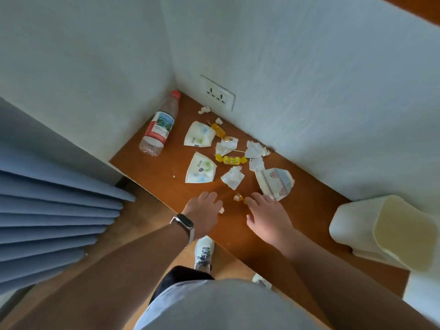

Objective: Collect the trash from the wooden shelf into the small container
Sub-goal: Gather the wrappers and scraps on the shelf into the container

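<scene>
A person is standing at a wooden shelf (297, 210) set in a white-walled corner, looking down as both bare hands are reaching over its near edge. The left hand (203, 211), with a watch band on its wrist, is lying palm down with fingers loosely curled, and a small white scrap (221, 210) is showing at its fingertips; whether it is pinched cannot be told. The right hand (266, 214) is lying flat with fingers narrowly spread, its index fingertip touching a small gold candy wrapper (238, 197) sitting between the two hands. Just beyond the fingers, the rest of the trash is lying scattered: crumpled tissues (232, 177), flattened paper cups (200, 168), a yellow candy wrapper (231, 160) and, farther left in the corner, a plastic bottle (158, 128) lying on its side with an orange cap. The small container (352, 225), white with a pale yellow opening, is sitting on the shelf well to the right of the right hand. A wall socket (217, 92) is showing on the far wall.
</scene>
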The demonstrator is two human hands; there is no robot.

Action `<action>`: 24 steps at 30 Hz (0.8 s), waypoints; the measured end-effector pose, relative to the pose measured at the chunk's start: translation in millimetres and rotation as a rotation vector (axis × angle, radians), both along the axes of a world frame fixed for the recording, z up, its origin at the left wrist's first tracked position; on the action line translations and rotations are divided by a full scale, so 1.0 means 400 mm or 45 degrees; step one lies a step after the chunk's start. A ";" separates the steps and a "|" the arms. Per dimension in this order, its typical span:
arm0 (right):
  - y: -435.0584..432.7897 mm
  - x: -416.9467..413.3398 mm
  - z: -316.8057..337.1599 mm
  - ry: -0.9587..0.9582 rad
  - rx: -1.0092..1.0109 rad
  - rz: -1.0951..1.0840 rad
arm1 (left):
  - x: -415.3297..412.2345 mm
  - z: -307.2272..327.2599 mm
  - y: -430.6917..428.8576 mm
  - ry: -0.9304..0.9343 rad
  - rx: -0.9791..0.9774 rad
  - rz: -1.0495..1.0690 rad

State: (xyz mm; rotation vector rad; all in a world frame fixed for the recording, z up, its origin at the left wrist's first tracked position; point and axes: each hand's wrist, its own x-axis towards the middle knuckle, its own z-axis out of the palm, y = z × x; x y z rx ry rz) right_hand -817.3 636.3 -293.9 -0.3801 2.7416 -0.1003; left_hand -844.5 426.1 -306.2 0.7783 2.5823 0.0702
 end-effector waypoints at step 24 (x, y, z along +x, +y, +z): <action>0.084 0.155 0.060 0.173 -0.126 -0.349 | 0.034 0.007 0.085 0.180 0.228 -0.116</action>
